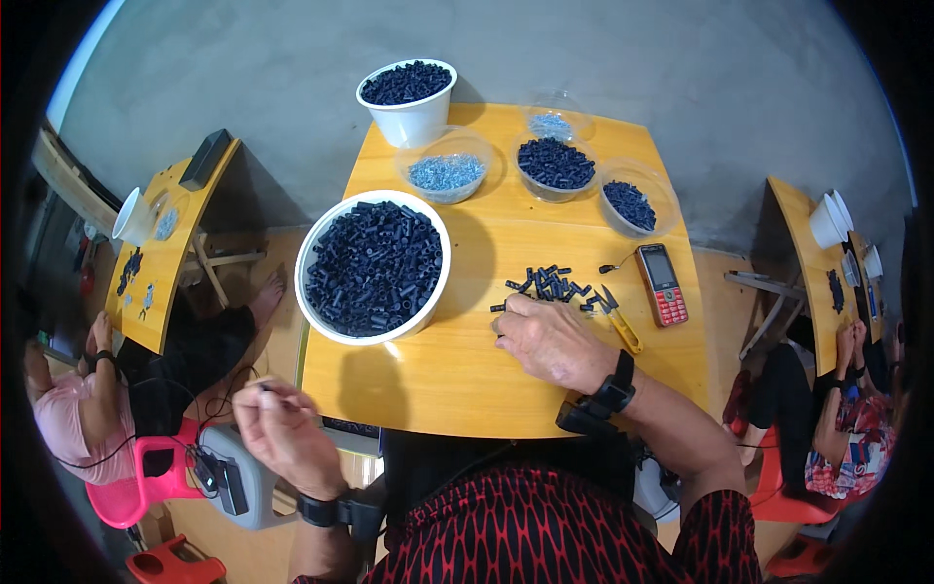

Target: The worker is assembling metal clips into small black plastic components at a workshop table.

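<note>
— How are my fingers set?
— Your left hand (282,438) is raised off the table's near left corner, thumb and fingertips pinching a small dark piece (265,388), which they mostly cover; your right hand (555,341) lies low over the table (467,389), fingers curled and tips turned under; whether they grip anything, I cannot tell.
— And around them?
— Short black tubes (550,282) lie loose just beyond your right knuckles, crossing one another; to their right rest yellow-handled snips (626,333), metal-bladed, then a red-and-black phone (664,287); to the left stands a round white plastic bucket (301,268), heaped with dull black pieces (370,268); farther out, a clear bowl (479,146) holds shiny bluish bits (446,173), too small to make out singly; the tabletop is smooth, glossy, yellowish wood.
</note>
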Available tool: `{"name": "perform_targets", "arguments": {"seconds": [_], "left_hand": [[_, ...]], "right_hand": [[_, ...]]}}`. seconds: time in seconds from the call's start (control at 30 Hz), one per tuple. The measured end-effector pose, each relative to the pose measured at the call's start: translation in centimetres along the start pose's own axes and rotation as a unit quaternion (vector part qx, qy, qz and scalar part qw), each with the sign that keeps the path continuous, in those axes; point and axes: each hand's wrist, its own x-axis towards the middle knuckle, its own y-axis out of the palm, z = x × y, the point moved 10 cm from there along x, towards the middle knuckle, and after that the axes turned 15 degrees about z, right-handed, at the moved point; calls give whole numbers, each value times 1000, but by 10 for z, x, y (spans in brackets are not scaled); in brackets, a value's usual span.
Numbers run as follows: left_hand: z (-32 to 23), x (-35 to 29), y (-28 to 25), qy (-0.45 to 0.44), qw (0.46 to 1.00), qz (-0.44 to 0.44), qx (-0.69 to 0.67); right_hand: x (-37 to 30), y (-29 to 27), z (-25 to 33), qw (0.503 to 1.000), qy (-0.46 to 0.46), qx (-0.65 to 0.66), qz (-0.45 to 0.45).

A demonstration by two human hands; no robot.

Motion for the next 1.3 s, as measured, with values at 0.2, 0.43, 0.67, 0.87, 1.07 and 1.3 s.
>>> {"name": "perform_targets", "arguments": {"seconds": [0.2, 0.43, 0.67, 0.87, 1.07, 1.3], "left_hand": [[50, -4, -128, -78, 987, -121, 71], [166, -66, -167, -431, 899, -78, 1], [170, -66, -164, -414, 908, -69, 7], [153, -57, -157, -360, 930, -47, 61], [138, -61, -171, -292, 934, -162, 126], [29, -24, -42, -57, 972, -9, 228]], "right_hand": [[-14, -17, 18, 996, -60, 30, -62], [-42, 9, -4, 946, -23, 312, -90], [-56, 30, -21, 833, 12, 550, -59], [-61, 33, -24, 801, -21, 594, -76], [-72, 34, -27, 838, -31, 538, -81], [-80, 38, -30, 807, 18, 580, -110]]}}
